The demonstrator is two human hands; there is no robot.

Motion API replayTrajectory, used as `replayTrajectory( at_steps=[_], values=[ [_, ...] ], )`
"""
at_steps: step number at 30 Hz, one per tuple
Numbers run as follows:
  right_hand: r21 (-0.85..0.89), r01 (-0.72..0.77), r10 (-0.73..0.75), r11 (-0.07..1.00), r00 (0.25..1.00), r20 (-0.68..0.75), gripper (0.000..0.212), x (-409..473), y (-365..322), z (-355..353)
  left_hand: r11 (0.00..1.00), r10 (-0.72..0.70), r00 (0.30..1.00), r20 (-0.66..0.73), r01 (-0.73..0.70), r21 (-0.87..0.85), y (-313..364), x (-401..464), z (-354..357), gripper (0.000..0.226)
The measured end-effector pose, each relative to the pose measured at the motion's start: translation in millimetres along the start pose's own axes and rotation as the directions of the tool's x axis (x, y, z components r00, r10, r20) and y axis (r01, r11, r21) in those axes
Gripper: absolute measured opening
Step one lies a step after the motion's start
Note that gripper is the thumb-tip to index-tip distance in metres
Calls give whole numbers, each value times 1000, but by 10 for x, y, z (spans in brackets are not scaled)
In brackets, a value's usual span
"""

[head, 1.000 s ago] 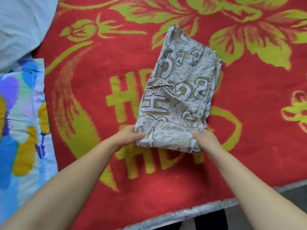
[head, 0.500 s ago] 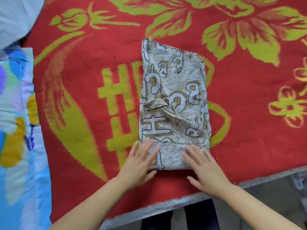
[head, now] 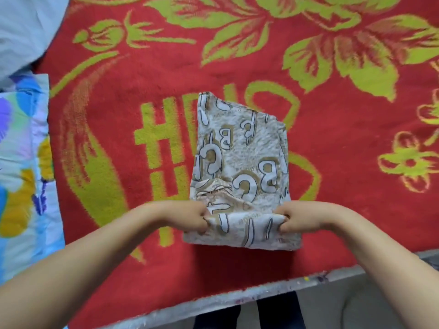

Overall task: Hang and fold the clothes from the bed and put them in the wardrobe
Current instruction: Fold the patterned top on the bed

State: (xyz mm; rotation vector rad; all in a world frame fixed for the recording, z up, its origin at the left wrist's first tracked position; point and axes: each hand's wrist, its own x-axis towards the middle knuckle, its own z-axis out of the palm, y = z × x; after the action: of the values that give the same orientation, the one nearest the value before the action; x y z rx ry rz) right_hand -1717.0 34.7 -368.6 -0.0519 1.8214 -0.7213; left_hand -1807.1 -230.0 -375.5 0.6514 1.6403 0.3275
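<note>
Both hands have gone from pressing flat to gripping: left hand [head: 190, 218] and right hand [head: 298, 218] each pinch the near fold of the beige letter-printed soft cloth garment [head: 242, 167] lying on the red floral bed blanket [head: 142, 67]. Light and limp, it is probably best held at both side edges.

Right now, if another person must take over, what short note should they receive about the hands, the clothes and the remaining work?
Left hand grips the near left edge of the letter-print garment; right hand grips its near right edge.
The garment lies partly folded on the red blanket, its near end lifted into a roll or fold.
Done: folded narrow.
Left: finish this fold, then put it in the wardrobe, which is not in view.
</note>
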Motion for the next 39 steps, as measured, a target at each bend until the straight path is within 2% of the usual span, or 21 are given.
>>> replayTrajectory(
  at_steps=[2,3,5,7,9,11,13,15,17,21,24,26,27,28,30,31,32,33,35,36,39],
  values=[
    [244,34,13,969,982,-187,14,-13,142,-309,947,-9,993,-121,-31,-320,-27,-36,-350,12],
    [400,71,74,914,939,-335,18,33,206,-409,866,-34,979,-202,-72,-495,-56,-3,-481,14],
    [645,200,300,738,759,-578,27,215,276,-489,660,-185,916,-356,-153,-736,-132,165,-626,13],
    [757,237,495,609,632,-596,48,438,292,-430,457,-401,831,-385,-183,-870,-185,414,-590,43],
    [772,109,581,626,596,-555,57,612,309,-262,372,-513,781,-357,-173,-912,-182,618,-407,63],
    [716,15,581,698,572,-578,51,695,336,-80,550,-498,705,-505,-194,-812,-154,753,-151,44],
    [645,54,539,762,499,-679,39,716,320,25,762,-423,554,-718,-211,-612,-123,774,48,27],
    [562,158,469,812,396,-789,28,736,254,77,847,-362,398,-843,-237,-476,-153,757,156,19],
    [480,193,404,856,332,-853,20,807,176,89,881,-353,298,-887,-213,-422,-244,773,137,20],
    [543,19,505,839,342,-792,25,1068,163,132,928,-367,365,-856,76,-365,-396,993,-17,28],
    [559,-119,560,821,360,-746,32,1090,179,139,895,-444,327,-835,207,-395,-391,1110,-4,30],
    [555,-125,556,822,382,-738,35,976,195,113,841,-539,266,-799,209,-498,-427,1017,40,30],
    [503,-113,507,857,360,-783,37,896,197,105,822,-568,226,-791,186,-538,-463,926,55,31],
    [366,-117,384,923,312,-869,41,816,182,116,856,-513,176,-840,182,-484,-500,825,73,35],
    [-82,-140,-36,987,303,-952,55,684,99,232,971,-142,132,-981,213,-111,-533,678,172,51],
    [-307,-137,-239,942,369,-898,65,652,54,360,967,103,171,-980,213,138,-511,637,266,59],
    [-465,-133,-358,876,469,-808,76,645,18,482,906,309,268,-912,207,368,-478,631,397,66],
    [-537,-137,-374,832,576,-726,88,652,7,574,821,438,390,-810,194,537,-434,645,529,74],
    [-519,-211,-208,828,744,-635,105,680,0,640,741,426,602,-676,197,642,-375,693,705,95],
    [-491,-259,-129,832,771,-624,107,696,0,609,751,335,670,-662,234,617,-345,699,692,103],
    [-492,-284,-56,823,821,-568,88,779,18,417,770,214,693,-689,314,555,-301,692,420,93]
  ],
)
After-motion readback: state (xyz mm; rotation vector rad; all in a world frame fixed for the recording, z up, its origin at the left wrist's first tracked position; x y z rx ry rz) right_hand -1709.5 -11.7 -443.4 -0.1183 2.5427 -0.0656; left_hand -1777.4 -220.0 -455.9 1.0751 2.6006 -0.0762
